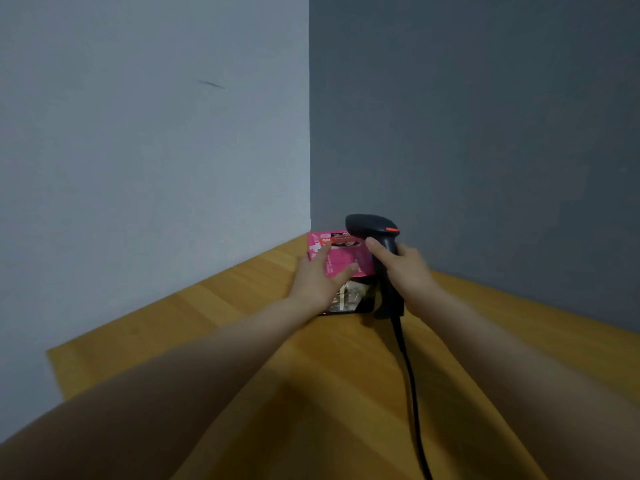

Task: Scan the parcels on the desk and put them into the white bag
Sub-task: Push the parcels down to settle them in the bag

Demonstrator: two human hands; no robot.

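Observation:
A pink parcel [343,252] lies in the far corner of the wooden desk [242,306], on top of a dark parcel [353,299]. My left hand [320,277] lies on the pink parcel, fingers along its left edge and thumb across its front. My right hand [403,263] grips the handle of a black barcode scanner [372,226]. The scanner's head points left at the parcel, and a red scan line crosses the parcel's top. No white bag is in view.
Two grey walls [156,133] meet behind the parcels and close off the desk corner. The scanner's black cable [412,386] runs from the handle down across the desk toward me.

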